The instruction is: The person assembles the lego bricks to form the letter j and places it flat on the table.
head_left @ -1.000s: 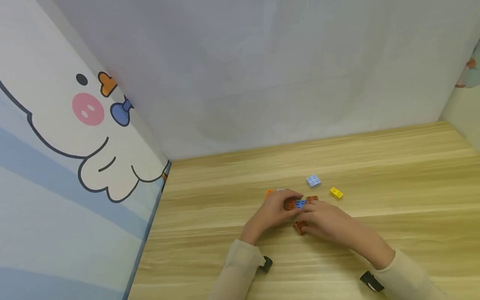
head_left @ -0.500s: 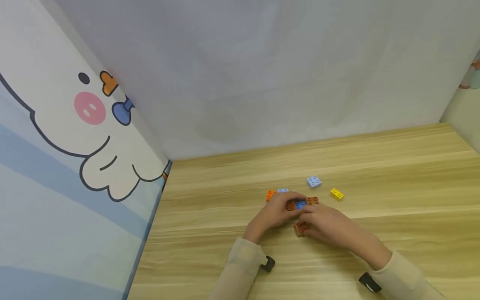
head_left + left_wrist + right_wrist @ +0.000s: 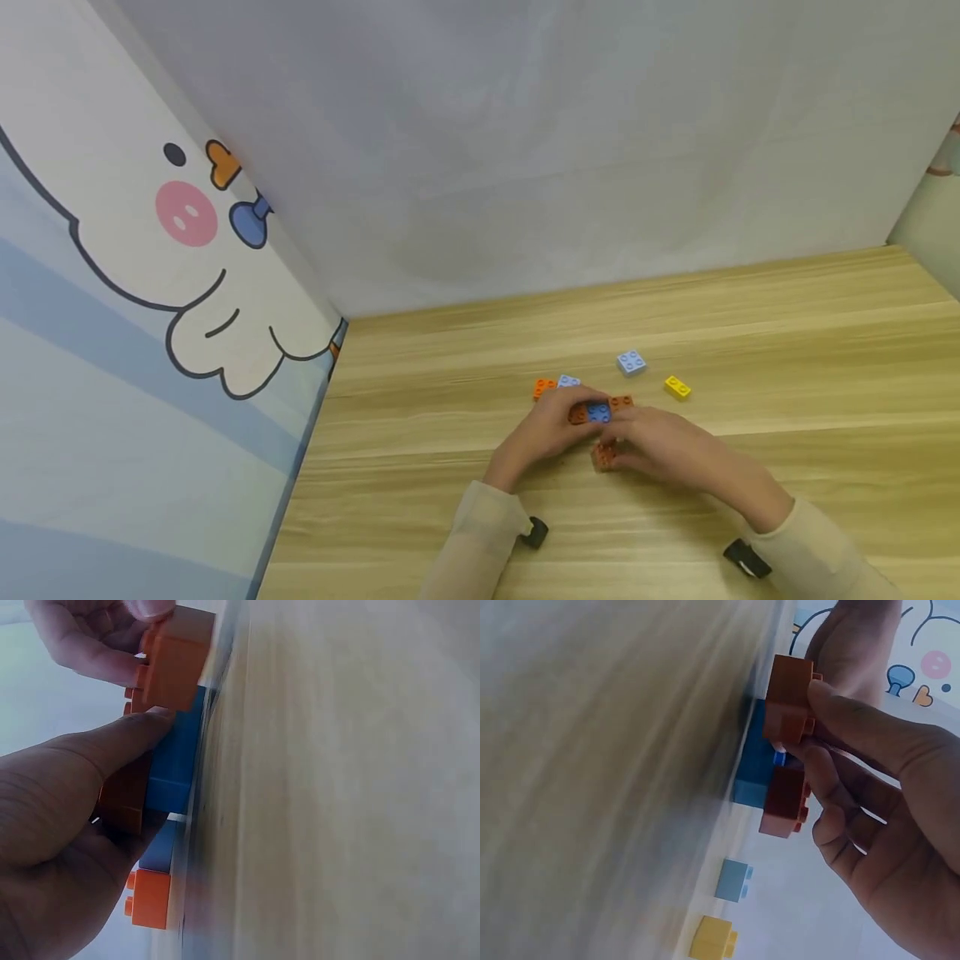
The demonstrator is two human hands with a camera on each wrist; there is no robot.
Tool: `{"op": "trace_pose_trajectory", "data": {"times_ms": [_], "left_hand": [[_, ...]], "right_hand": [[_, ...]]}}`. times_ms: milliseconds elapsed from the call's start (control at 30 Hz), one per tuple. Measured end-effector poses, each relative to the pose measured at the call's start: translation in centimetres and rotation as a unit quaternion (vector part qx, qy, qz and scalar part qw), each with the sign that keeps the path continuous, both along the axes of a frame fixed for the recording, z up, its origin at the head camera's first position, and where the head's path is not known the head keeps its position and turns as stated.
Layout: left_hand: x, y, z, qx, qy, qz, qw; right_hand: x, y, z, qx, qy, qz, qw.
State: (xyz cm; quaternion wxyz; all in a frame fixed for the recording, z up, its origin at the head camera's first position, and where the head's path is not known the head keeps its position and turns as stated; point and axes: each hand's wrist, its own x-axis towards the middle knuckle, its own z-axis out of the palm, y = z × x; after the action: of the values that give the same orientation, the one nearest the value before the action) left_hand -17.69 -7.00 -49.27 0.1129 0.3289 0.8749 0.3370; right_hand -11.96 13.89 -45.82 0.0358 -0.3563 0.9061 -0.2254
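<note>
My left hand (image 3: pixel 546 427) grips a blue brick (image 3: pixel 598 413) low on the table, thumb on the near side and fingers behind. On top of it sit two reddish-brown bricks, one at the left end (image 3: pixel 577 414) and one at the right end (image 3: pixel 621 402), with blue studs showing between. My right hand (image 3: pixel 667 442) pinches another reddish-brown brick (image 3: pixel 787 697) between thumb and fingers, on the near side of the blue one. In the left wrist view this pinched brick stands beside the left thumb (image 3: pixel 154 720), its studs facing the same way as the others.
Behind the left hand lie an orange brick (image 3: pixel 543 389) and a light blue brick (image 3: pixel 568 381). Farther back are another light blue brick (image 3: pixel 632 362) and a small yellow brick (image 3: pixel 677 387). A pale curtain (image 3: pixel 570 167) borders the wooden table (image 3: pixel 420 350) at the back, a cartoon-printed panel (image 3: pixel 172 350) at left.
The pinched brown brick has turned slightly and sits a little straighter in the right hand. The left hand has shifted slightly, uncovering more of the orange and light blue bricks behind it.
</note>
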Motion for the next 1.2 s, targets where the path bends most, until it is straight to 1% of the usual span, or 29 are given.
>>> {"op": "trace_pose_trajectory", "data": {"times_ms": [100,167,367,467,567,667,767,967,1200], "left_hand": [[0.1,-0.1,-0.1,0.004,0.01,-0.004,0.9999],[0.1,-0.2,-0.2,0.009,0.012,-0.006,0.9999],[0.4,-0.6,-0.1,0.012,0.008,-0.001,0.9999],[0.6,-0.8,-0.1,0.008,0.004,0.004,1.0],[0.7,-1.1,-0.1,0.006,0.001,0.01,0.9999],[0.9,-1.2,-0.2,0.001,0.003,0.016,0.9999],[1.0,-1.3,-0.2,-0.001,0.003,0.019,0.9998],[1.2,-1.5,-0.4,-0.007,0.008,0.023,0.9997],[1.4,-1.7,-0.4,-0.007,0.011,0.024,0.9996]], "right_hand": [[-0.2,0.2,0.2,-0.011,-0.012,0.0,0.9999],[-0.3,0.3,0.4,-0.018,-0.012,0.007,0.9997],[-0.8,0.6,1.4,-0.046,-0.004,0.014,0.9988],[-1.2,1.0,1.8,-0.055,0.013,0.013,0.9983],[-1.7,1.3,2.1,-0.054,0.035,0.005,0.9979],[-2.3,1.6,2.2,-0.046,0.044,-0.003,0.998],[-2.7,1.7,2.1,-0.034,0.039,-0.012,0.9986],[-3.0,1.5,1.7,-0.025,0.036,-0.007,0.999],[-2.9,1.2,1.6,-0.016,0.02,-0.018,0.9995]]}}
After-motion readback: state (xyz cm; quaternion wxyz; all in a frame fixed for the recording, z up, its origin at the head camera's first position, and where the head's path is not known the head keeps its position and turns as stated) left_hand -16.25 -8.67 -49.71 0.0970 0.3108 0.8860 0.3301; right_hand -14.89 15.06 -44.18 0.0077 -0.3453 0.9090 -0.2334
